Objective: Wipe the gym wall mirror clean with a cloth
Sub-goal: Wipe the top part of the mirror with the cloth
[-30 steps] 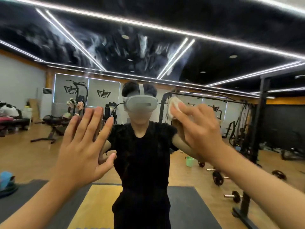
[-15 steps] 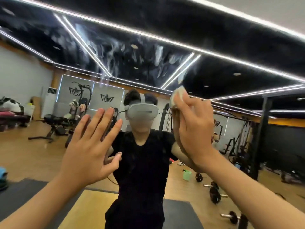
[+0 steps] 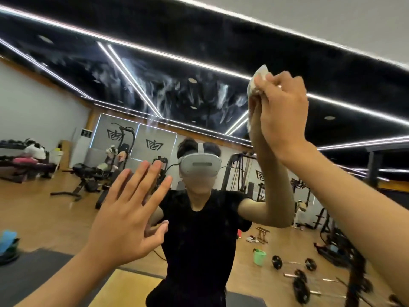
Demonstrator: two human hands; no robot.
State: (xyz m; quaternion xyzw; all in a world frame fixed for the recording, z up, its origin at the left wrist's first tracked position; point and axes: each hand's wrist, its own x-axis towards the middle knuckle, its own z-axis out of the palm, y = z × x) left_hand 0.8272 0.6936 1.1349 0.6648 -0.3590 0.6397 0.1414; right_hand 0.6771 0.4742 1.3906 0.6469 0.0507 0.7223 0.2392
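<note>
The white cloth [image 3: 259,74] is bunched into a small wad and pressed to the mirror [image 3: 73,120] high up. The right hand [image 3: 281,111] grasps it, fingers curled round it, so that only the cloth's upper edge and left side show past the fingertips. The hand's own reflection meets it at the glass, and the reflected forearm runs down from there.

To the left of the right hand, at about its height, pale smeared streaks [image 3: 199,94] cloud the glass over the dark reflected ceiling. White light strips [image 3: 132,80] cross that ceiling.

The left hand [image 3: 126,218] is lower and well apart from the right. It is released and grasps nothing: fingers straight and spread, palm toward the glass, thumb tip meeting its reflection.

Between the two hands stands the reflected person [image 3: 199,235] in a black shirt, wearing a grey headset [image 3: 200,168].

Below the right hand, on the reflected wooden floor [image 3: 44,213], sit a green bucket [image 3: 259,257] and, just to its right, a barbell [image 3: 277,262], with more plates beside it. To the left of the left hand, a weight bench [image 3: 88,173] and other gym machines stand along the far wall.
</note>
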